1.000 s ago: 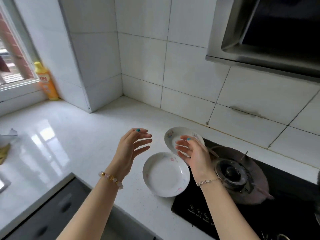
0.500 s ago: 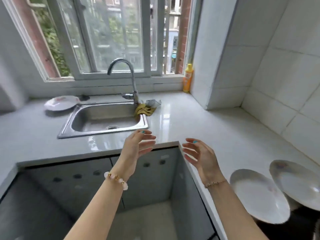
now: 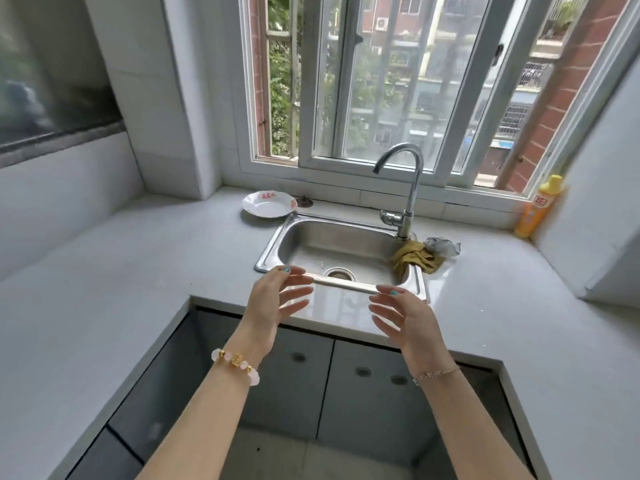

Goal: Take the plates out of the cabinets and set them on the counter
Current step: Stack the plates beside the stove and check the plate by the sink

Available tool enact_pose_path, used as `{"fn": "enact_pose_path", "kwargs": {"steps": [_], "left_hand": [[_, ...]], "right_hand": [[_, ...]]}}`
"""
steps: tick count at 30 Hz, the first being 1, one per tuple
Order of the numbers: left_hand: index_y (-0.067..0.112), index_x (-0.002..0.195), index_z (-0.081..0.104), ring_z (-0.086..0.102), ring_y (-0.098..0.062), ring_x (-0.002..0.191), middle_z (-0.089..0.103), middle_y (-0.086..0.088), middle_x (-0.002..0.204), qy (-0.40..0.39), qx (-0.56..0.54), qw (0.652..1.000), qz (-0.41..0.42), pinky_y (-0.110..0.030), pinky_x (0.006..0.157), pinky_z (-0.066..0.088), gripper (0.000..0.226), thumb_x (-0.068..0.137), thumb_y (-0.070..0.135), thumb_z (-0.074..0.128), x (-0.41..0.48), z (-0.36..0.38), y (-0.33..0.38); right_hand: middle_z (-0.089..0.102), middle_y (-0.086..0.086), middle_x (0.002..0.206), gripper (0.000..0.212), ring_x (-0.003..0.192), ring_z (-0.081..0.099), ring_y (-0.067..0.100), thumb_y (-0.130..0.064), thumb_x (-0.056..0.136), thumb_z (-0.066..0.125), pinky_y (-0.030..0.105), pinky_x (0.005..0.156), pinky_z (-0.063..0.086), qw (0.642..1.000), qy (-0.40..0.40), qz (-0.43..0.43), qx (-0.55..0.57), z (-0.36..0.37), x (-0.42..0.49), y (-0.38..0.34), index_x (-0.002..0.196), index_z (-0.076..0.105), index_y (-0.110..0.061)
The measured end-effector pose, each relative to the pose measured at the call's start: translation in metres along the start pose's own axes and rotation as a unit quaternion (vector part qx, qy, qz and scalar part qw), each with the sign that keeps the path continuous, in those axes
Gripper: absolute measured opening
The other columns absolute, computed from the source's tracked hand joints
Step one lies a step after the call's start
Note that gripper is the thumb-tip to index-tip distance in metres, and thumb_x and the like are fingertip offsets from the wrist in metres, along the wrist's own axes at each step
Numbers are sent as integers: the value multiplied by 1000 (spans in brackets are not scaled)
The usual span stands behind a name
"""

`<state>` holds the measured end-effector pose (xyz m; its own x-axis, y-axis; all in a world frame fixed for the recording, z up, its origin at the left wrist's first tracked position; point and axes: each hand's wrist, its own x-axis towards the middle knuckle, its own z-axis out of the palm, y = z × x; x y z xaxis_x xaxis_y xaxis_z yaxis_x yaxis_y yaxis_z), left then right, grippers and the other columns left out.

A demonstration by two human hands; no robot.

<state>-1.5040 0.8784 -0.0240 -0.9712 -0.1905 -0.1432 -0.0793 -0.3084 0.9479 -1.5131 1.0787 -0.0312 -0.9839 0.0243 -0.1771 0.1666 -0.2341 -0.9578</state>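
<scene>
Now | left hand (image 3: 273, 299) and right hand (image 3: 405, 315): both empty, fingers spread, palms facing, raised before the sink (image 3: 277, 251) | plate (image 3: 269, 203) (red pattern): on counter (image 3: 121, 258) behind sink's back-left corner | cabinet doors (image 3: 346, 389) below sink.

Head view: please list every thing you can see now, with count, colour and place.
plate: one, white with red marks, on counter left of sink
counter: one, white, around the sink
sink: one, steel, under the window
tap: one, chrome, behind sink
cloth: one, yellow-brown, over sink's right rim
bottle: one, yellow, right of the window sill
cabinets: grey doors, shut, below counter
left hand: open, empty, before the sink
right hand: open, empty, before the sink
</scene>
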Motion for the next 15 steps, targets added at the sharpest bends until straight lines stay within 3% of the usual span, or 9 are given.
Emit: {"fn": "enact_pose_path", "kwargs": {"steps": [5, 10, 15], "left_hand": [[9, 95, 63, 67, -26, 92, 72, -6, 89, 16, 17, 1000, -5, -41, 89, 52, 29, 98, 19, 35, 54, -59, 29], [11, 93, 63, 67, -25, 93, 72, -5, 89, 41, 35, 998, -17, -40, 88, 52, 30, 100, 20, 35, 104, -111, 46], [11, 93, 62, 66, -27, 95, 70, -9, 94, 45, 21, 998, -47, -39, 87, 53, 30, 100, 21, 35, 146, -139, 46]], "right_hand": [[73, 5, 84, 25, 83, 69, 18, -12, 96, 43, 31, 76, 53, 1000, -24, 11, 9, 74, 57, 6, 94, 68, -11], [73, 6, 83, 25, 81, 69, 20, -9, 95, 42, 33, 79, 54, 999, -27, 17, 26, 136, 105, 16, 96, 68, -8], [72, 4, 80, 24, 79, 68, 18, -10, 95, 44, 28, 71, 53, 998, -16, 50, 18, 167, 138, 35, 95, 68, -9]]}}
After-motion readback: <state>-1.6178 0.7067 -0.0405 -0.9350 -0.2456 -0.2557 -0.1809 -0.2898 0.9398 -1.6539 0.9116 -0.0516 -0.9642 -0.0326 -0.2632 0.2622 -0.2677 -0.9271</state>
